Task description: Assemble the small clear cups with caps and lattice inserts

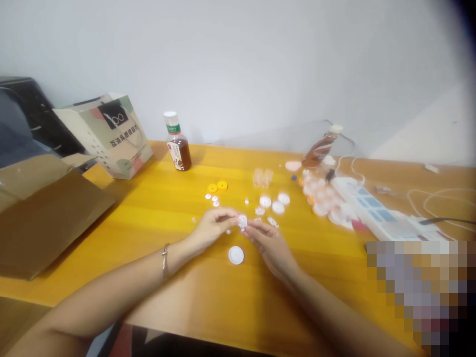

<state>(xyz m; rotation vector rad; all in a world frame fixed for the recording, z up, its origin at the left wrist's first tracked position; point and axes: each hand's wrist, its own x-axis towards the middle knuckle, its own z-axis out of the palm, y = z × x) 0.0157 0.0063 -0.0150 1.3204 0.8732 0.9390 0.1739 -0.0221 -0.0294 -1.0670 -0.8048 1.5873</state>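
Note:
Between my two hands is a small white plastic piece (243,222) with cut-outs, too small to name more exactly. My left hand (214,229) pinches its left side, and my right hand (270,245) grips its right side with the fingertips. Just below them a round white disc (236,255) lies flat on the table. Several white round caps (278,207) and similar white cut-out pieces (272,222) lie beyond my right hand. Two yellow discs (217,187) and a few small white discs (214,199) rest beyond my left hand.
Clear small cups (262,177) stand farther back. A drink bottle (178,144) and a paper bag (111,136) are at the left, behind an open cardboard box (48,213). On the right are another bottle (320,148), a pile of round pieces (320,194), a power strip (362,203) and cables.

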